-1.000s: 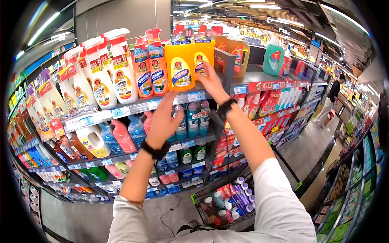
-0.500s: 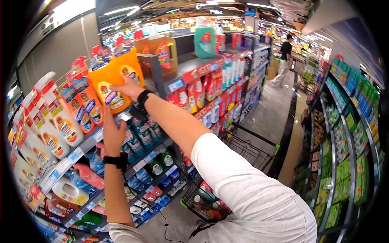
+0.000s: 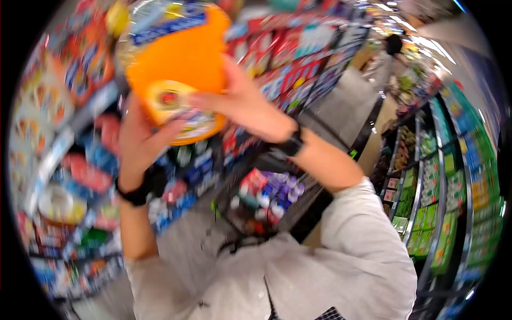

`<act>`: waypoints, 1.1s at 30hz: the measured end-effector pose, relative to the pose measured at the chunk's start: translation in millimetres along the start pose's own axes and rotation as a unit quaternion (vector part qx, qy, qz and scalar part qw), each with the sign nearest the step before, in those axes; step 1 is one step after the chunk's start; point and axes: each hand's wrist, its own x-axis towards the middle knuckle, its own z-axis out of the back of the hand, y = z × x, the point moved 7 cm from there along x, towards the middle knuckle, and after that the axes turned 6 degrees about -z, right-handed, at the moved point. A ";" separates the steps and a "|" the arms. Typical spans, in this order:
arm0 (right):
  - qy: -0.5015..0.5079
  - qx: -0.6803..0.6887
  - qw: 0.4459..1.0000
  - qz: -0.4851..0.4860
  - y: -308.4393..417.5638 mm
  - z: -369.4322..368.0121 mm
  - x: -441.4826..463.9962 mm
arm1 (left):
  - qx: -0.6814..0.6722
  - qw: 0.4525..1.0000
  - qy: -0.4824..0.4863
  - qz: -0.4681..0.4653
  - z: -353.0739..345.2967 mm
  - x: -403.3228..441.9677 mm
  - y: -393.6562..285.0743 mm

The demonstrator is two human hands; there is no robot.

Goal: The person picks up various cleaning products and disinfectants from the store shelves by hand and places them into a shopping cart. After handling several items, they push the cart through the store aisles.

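Between my two hands is a large orange detergent jug (image 3: 178, 66) with an oval label low on its front and clear plastic at its top. My left hand (image 3: 141, 136) grips it at the lower left, its thumb across the lower front. From the right, my right hand (image 3: 242, 104) clasps it, with the thumb over the label. Some fingers of both hands are hidden behind the jug. Motion blur smears its lettering. Dark bands circle both wrists.
Below the jug stands a shopping cart (image 3: 264, 200) holding several packages. Blurred shelves of bottles (image 3: 40, 122) line the left side. Shelves of green packages (image 3: 426, 224) run along the right. A person (image 3: 381, 66) is farther down the aisle.
The orange jug has come off the shelf and nearer to me, held in both hands. My view has turned, and the cart now shows more fully below.
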 end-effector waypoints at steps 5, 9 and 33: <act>-0.015 0.067 0.955 -0.290 -101.9 21.2 -161.5 | -0.030 0.971 0.146 0.188 -76.2 -141.4 92.2; -0.010 0.013 0.900 -0.435 -166.4 34.3 -272.6 | -0.094 0.923 0.175 0.330 -119.0 -253.0 151.3; -0.163 -0.266 0.782 -0.540 -469.7 -23.0 -463.0 | -0.044 0.742 -0.120 0.658 -151.2 -569.3 364.1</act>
